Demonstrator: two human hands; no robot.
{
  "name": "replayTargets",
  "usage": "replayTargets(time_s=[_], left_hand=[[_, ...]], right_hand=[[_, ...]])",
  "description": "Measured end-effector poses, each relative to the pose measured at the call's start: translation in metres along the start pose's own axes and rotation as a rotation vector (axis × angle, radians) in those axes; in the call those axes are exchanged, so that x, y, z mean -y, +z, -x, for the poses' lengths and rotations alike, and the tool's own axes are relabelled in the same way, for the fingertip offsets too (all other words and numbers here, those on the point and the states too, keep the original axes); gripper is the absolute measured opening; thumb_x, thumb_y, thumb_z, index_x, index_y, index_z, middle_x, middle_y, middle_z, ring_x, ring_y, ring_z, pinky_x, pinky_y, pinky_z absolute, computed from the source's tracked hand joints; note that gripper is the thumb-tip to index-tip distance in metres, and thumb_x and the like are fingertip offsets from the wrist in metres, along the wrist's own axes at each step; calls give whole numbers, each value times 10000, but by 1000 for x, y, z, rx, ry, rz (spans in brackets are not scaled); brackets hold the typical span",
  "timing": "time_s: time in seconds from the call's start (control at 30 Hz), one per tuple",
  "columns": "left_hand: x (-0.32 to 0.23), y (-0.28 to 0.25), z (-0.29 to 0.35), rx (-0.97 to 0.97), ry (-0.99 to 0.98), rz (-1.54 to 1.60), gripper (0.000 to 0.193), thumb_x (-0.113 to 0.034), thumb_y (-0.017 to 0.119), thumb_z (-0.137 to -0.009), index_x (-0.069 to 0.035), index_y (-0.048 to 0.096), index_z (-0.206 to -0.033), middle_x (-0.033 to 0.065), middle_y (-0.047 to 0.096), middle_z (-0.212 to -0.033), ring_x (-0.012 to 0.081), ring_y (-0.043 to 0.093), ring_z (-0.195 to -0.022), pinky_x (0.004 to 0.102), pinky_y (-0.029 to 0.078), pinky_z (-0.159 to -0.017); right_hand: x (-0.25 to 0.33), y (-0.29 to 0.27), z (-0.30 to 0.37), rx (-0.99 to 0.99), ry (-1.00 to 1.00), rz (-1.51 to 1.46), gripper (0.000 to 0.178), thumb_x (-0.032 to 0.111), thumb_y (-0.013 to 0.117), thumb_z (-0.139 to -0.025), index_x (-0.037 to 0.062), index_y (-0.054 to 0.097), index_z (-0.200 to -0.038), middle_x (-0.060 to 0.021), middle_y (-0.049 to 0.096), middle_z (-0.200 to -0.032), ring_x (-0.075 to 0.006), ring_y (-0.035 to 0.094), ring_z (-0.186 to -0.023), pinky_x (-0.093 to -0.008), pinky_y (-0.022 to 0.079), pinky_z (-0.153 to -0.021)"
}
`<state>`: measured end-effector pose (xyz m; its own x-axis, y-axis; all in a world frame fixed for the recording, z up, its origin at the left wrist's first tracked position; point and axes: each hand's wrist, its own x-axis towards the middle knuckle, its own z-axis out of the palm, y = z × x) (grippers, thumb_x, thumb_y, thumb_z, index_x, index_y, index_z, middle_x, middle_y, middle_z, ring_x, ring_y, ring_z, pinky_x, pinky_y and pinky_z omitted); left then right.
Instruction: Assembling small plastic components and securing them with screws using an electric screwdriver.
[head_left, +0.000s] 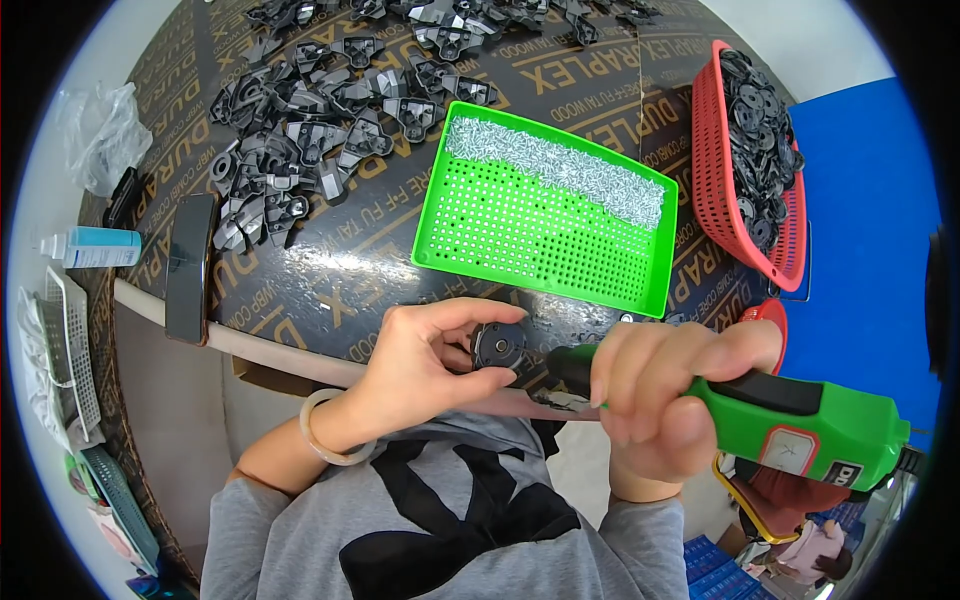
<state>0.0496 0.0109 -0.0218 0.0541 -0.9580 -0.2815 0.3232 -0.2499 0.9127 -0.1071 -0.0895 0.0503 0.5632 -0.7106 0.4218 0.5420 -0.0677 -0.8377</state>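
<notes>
My left hand (425, 355) curls its thumb and fingers round a black round plastic part (499, 346) with a small hole at its middle, near the table's front edge. In my right hand (665, 395) is a green power screwdriver (815, 425) with a black grip strip. Its black nose (570, 368) points left at the round part, with a gap between them. Beyond my hands stands a green perforated tray (530, 285), with many small silver screws (560, 165) heaped along its far side.
Black plastic parts (340, 110) lie scattered at the far left. A red basket (712, 170) of black discs (755, 130) stands at the right, above a small red dish (770, 318). On the left are a phone (190, 268), a blue bottle (95, 247) and a plastic bag (105, 135).
</notes>
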Motion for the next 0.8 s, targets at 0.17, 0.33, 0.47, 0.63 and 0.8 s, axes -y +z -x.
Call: replayTargets(time_s=[0.17, 0.33, 0.47, 0.63, 0.8], left_hand=[[3, -2, 1, 1, 3, -61, 503, 146, 698, -766, 55, 568, -1243, 92, 666, -1031, 113, 634, -948, 248, 573, -794], [6, 2, 1, 5, 43, -71, 535, 131, 702, -781, 27, 515, -1271, 90, 650, -1060, 114, 623, -980, 240, 572, -773], [11, 4, 0, -33, 95, -50, 464, 78, 731, -770, -2, 565, -1196, 46, 673, -920, 70, 634, -841, 229, 585, -709], [10, 3, 0, -35, 101, -16, 444, 90, 723, -770, 0, 573, -1179, 55, 670, -931, 78, 634, -849, 232, 583, -711], [10, 3, -1, -33, 138, -32, 453, 99, 718, -765, 2, 573, -1183, 57, 670, -932, 86, 638, -843, 234, 582, -704]], right_hand=[[6, -9, -13, -50, -170, -7, 436, 151, 712, -883, 89, 389, -1170, -70, 555, -675, -197, 532, -529, -391, 469, -550], [-37, -23, -39, -179, -244, 216, 342, 79, 644, -900, 9, 394, -1124, -42, 514, -605, -137, 490, -469, -302, 463, -503], [-50, -24, -41, -200, -178, 352, 307, 133, 584, -896, 33, 396, -1119, -26, 416, -597, -130, 400, -470, -316, 403, -508], [-58, -29, -43, -188, -227, 252, 287, 45, 621, -892, 7, 425, -1099, -46, 515, -601, -108, 486, -469, -267, 457, -497], [-55, -23, -42, -193, -173, 333, 284, 110, 588, -882, 28, 415, -1092, -31, 412, -596, -130, 409, -473, -316, 411, -501]])
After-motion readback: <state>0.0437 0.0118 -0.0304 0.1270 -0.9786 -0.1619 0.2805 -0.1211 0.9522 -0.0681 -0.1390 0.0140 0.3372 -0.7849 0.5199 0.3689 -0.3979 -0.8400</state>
